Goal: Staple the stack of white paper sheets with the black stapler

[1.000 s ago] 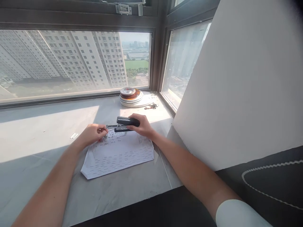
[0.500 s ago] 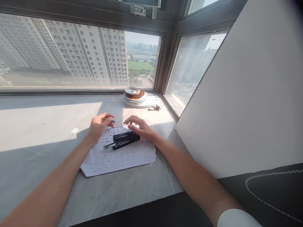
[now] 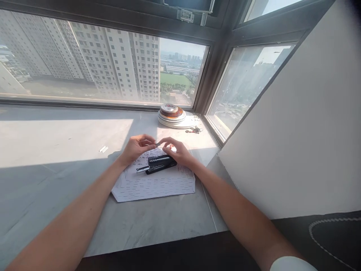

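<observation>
My left hand (image 3: pixel 138 147) pinches a small grey strip of staples (image 3: pixel 158 144) between thumb and fingers, above the far edge of the paper. My right hand (image 3: pixel 177 151) is at the strip's other end; its index fingertip meets or nearly meets the strip, and its thumb stays apart from it. Below both hands a black stapler (image 3: pixel 162 161) lies on a stack of written sheets (image 3: pixel 158 188). From the stapler's left end sticks out its metal staple tray (image 3: pixel 142 170). The right hand partly covers the stapler's right end.
Several small whitish strips (image 3: pixel 103 149) lie on the marble sill (image 3: pixel 70 139) at left. Stacked plates (image 3: pixel 172 116) stand in the window corner, with a bunch of small dark items (image 3: pixel 194 130) beside them. A white wall panel (image 3: pixel 296 131) slopes along the right.
My left hand has brought the strip rightward to my right hand, closing the gap between them. The camera view has turned a little left, shifting everything rightward.
</observation>
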`<state>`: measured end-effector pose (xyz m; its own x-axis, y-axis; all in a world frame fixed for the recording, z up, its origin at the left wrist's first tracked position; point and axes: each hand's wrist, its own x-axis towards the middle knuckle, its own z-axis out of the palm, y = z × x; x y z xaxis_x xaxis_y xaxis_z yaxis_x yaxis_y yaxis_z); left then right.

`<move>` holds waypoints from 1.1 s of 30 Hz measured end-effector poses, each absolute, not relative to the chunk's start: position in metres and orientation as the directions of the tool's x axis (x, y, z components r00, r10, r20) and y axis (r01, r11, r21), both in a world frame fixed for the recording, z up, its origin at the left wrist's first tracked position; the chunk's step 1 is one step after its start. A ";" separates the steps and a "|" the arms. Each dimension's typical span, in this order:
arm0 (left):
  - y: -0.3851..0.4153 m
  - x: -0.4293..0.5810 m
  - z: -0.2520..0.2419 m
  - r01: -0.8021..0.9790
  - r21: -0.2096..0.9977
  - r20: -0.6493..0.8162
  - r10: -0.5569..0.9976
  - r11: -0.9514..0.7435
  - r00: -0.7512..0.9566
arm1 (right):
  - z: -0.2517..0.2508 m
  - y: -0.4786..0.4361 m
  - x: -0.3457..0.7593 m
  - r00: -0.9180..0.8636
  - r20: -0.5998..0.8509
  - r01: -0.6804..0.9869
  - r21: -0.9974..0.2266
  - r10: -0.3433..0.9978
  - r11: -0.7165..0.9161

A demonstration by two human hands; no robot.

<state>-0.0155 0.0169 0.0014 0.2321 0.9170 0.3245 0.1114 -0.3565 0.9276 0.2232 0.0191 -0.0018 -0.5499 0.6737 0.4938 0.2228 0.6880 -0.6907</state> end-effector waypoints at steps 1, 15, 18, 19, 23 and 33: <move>0.017 -0.015 0.001 0.110 0.929 0.322 0.917 -0.354 0.236 | -0.001 0.019 0.223 -0.564 0.499 0.218 -0.678 0.658 0.702; 0.017 -0.014 -0.002 0.140 0.922 0.334 0.924 -0.362 0.187 | 0.000 0.018 0.224 -0.589 0.522 0.119 -0.698 0.616 0.706; 0.017 -0.013 -0.001 0.145 0.918 0.341 0.923 -0.368 0.180 | 0.000 0.018 0.224 -0.579 0.534 0.104 -0.701 0.616 0.706; 0.017 -0.013 -0.001 0.139 0.919 0.343 0.922 -0.369 0.181 | 0.000 0.018 0.223 -0.567 0.529 0.120 -0.706 0.632 0.698; 0.018 -0.014 0.003 0.105 0.928 0.346 0.931 -0.357 0.115 | -0.001 0.026 0.231 -0.350 0.514 0.305 -0.728 0.783 0.614; 0.029 -0.021 -0.005 0.205 0.913 0.345 0.935 -0.354 0.075 | -0.018 0.057 0.318 0.513 0.287 0.644 -0.752 0.809 -0.141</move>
